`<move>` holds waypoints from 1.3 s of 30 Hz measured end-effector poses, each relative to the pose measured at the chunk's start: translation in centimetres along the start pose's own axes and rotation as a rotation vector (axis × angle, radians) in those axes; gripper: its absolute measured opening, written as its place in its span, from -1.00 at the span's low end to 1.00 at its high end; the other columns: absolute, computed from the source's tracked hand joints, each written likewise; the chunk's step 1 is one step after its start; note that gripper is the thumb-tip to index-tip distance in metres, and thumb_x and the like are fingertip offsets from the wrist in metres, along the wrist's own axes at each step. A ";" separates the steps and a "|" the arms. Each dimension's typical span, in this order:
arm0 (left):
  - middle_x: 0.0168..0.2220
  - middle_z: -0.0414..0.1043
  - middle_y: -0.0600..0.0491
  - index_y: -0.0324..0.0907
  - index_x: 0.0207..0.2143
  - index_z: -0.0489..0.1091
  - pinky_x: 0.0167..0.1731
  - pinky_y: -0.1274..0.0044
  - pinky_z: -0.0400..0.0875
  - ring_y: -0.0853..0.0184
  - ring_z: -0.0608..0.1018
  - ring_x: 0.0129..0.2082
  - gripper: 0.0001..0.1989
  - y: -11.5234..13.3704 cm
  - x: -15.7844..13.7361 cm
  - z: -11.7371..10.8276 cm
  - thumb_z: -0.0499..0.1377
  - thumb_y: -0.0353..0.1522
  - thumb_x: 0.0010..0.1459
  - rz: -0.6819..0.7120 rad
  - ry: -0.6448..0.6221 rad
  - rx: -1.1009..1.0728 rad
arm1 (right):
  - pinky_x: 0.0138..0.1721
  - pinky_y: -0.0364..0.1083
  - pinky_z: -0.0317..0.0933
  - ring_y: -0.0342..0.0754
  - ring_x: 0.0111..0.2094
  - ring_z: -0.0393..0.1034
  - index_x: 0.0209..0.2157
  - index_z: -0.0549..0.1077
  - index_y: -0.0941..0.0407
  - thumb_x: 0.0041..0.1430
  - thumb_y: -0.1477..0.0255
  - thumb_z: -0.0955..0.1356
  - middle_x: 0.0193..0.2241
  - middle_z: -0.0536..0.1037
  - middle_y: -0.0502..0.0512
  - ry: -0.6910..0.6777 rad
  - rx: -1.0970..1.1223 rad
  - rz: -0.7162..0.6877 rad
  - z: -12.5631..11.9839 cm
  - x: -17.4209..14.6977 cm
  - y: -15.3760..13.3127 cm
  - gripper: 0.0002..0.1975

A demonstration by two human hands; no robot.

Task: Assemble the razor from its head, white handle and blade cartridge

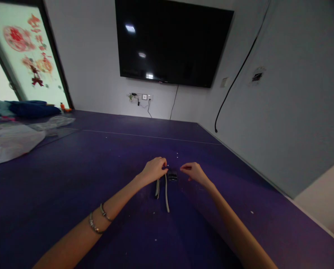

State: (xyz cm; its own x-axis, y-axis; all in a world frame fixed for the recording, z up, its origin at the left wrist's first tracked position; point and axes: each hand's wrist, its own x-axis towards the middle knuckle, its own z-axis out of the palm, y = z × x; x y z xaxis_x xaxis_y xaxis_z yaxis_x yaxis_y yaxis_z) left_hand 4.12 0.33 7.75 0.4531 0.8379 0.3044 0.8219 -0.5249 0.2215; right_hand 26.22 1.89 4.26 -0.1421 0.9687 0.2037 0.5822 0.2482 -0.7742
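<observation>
My left hand (155, 169) is closed in a pinch at the upper end of a thin pale cord (167, 196), which runs down over the purple surface (113, 224). Just left of the cord, below that hand, lies a shorter, pale and dark strip (157, 189). A small black object (172, 176) rests between my two hands; its kind is too small to make out. To its right, my right hand (194, 172) has thumb and fingertips pressed together. Whatever may be between them is too small to see.
White specks dot the surface. Clear plastic sheeting (18, 140) and dark blue cloth (34, 109) lie at the far left. A television (172, 41) hangs on the wall above sockets (144, 97). A black cable (237, 76) dangles along the right wall.
</observation>
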 end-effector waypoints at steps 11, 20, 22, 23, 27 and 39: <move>-0.31 0.48 -0.06 -0.18 -0.36 0.43 -0.35 0.38 0.39 0.14 0.53 -0.30 -0.71 0.1 -4.5 0.6 0.07 -0.17 0.02 -0.299 -0.296 0.102 | -0.78 -0.29 0.18 -0.25 -0.70 0.26 -0.40 0.53 0.22 -0.04 0.36 0.32 -0.51 0.53 0.07 -0.078 0.002 -0.035 0.1 -2.2 -2.4 -0.76; -0.23 0.48 -0.17 -0.21 -0.28 0.44 -0.28 0.35 0.40 0.10 0.52 -0.21 -0.66 1.4 -5.1 2.4 -0.01 -0.20 0.10 -0.313 -0.295 0.153 | -0.80 -0.29 0.16 -0.24 -0.69 0.26 -0.42 0.54 0.21 -0.02 0.31 0.32 -0.54 0.50 0.07 -0.116 0.000 -0.060 -0.2 -4.3 -3.6 -0.74; -0.24 0.48 -0.16 -0.21 -0.28 0.44 -0.28 0.36 0.39 0.11 0.52 -0.21 -0.67 1.6 -5.2 2.5 -0.03 -0.22 0.12 -0.310 -0.297 0.154 | -0.80 -0.29 0.18 -0.23 -0.69 0.26 -0.42 0.54 0.20 -0.02 0.31 0.32 -0.55 0.50 0.05 -0.117 0.001 -0.064 -0.2 -4.6 -3.6 -0.75; -0.24 0.49 -0.15 -0.21 -0.28 0.44 -0.28 0.38 0.39 0.12 0.52 -0.21 -0.68 1.7 -5.2 2.5 -0.03 -0.23 0.12 -0.309 -0.299 0.151 | -0.79 -0.28 0.19 -0.23 -0.68 0.26 -0.42 0.54 0.20 -0.01 0.31 0.32 -0.55 0.49 0.05 -0.120 0.002 -0.067 -0.3 -4.7 -3.6 -0.74; -0.25 0.49 -0.14 -0.21 -0.28 0.43 -0.29 0.40 0.40 0.12 0.53 -0.22 -0.70 1.8 -5.3 2.7 -0.02 -0.26 0.12 -0.304 -0.294 0.143 | -0.78 -0.28 0.21 -0.20 -0.65 0.29 -0.40 0.54 0.19 -0.01 0.32 0.31 -0.56 0.48 0.04 -0.125 -0.006 -0.067 -0.5 -5.3 -3.7 -0.75; -0.30 0.49 -0.09 -0.22 -0.31 0.41 -0.32 0.45 0.38 0.18 0.53 -0.26 -0.68 3.3 -5.5 1.4 -0.07 -0.25 0.17 -0.276 -0.111 0.088 | -0.51 -0.18 0.37 -0.18 -0.51 0.39 -0.30 0.44 0.22 -0.08 0.45 0.40 -0.47 0.50 0.09 0.013 0.613 0.299 3.6 -4.8 -4.9 -0.76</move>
State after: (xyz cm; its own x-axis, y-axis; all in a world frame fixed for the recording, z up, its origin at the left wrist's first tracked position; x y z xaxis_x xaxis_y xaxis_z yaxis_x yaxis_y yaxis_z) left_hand 4.85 -5.82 5.55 0.2393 0.9609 0.1392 0.9438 -0.2639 0.1991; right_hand 21.12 -3.95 4.92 -0.0338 0.9971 -0.0678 0.0356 -0.0666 -0.9971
